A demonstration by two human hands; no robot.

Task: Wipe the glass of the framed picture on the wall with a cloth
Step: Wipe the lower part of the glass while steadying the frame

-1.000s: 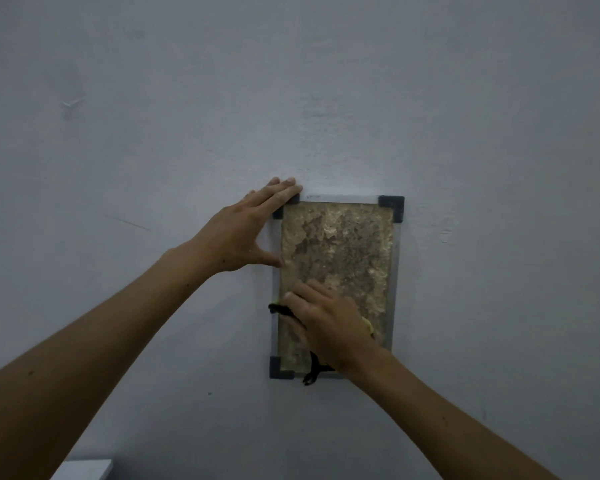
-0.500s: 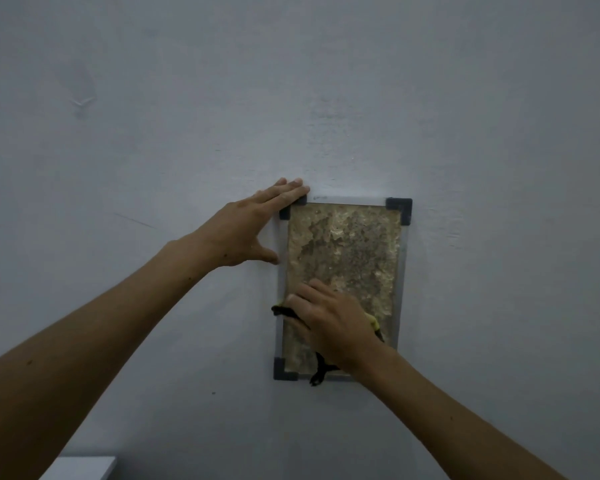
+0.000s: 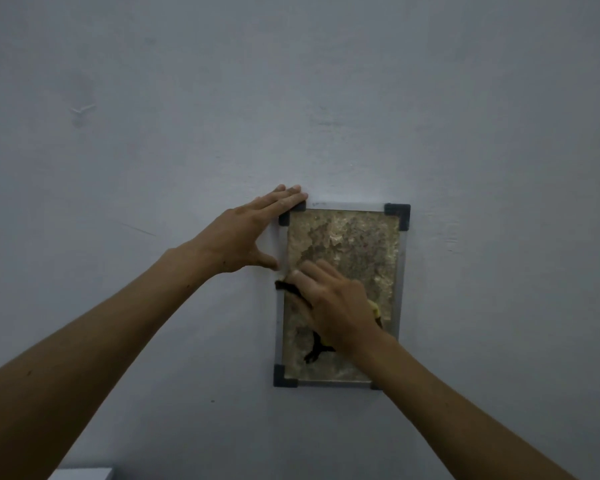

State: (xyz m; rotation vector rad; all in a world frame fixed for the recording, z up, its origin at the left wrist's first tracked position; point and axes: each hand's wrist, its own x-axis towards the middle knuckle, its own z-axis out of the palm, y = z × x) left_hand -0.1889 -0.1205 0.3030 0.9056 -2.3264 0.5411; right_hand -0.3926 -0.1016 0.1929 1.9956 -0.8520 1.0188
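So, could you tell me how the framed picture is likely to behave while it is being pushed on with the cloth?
The framed picture probably shifts or swings under pressure, since the left hand steadies its top corner. Its glass front looks rigid but likely fragile. The cloth under the right hand looks limp, with loose ends hanging.

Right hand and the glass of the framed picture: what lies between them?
In the head view, a cloth lies between the right hand and the glass; its dark edge and a yellow bit peek out around the hand.
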